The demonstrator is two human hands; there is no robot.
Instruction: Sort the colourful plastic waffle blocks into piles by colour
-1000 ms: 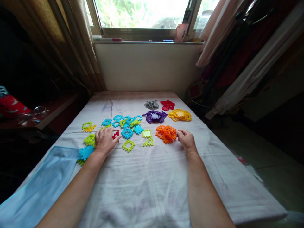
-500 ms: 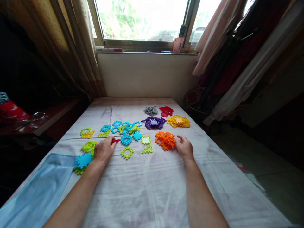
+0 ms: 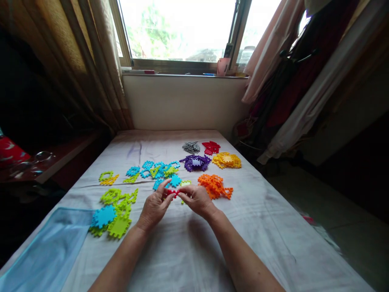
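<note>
My left hand (image 3: 156,205) and my right hand (image 3: 196,198) meet over the middle of the bed-like surface. Between their fingertips is a small red toothed building piece (image 3: 172,194), pinched from both sides and partly covered by the fingers. Just beyond lie blue toothed pieces (image 3: 175,180) and a lime-green piece (image 3: 185,183), half hidden by my hands. An orange pile (image 3: 211,185) sits close to the right of my right hand. Left of my left hand is a heap of lime-green pieces (image 3: 119,226) with a blue square piece (image 3: 103,216) on it.
Farther back are purple (image 3: 196,163), yellow (image 3: 226,160), grey (image 3: 191,147) and red (image 3: 210,147) piles. A light blue cloth bag (image 3: 48,239) lies at the left on the white sheet (image 3: 182,259). Beyond the far edge stands a wall below a window.
My left hand has brought the red piece rightward to the middle. My right hand has left the orange pile and joined it. One orange piece now sticks out at the pile's right.
</note>
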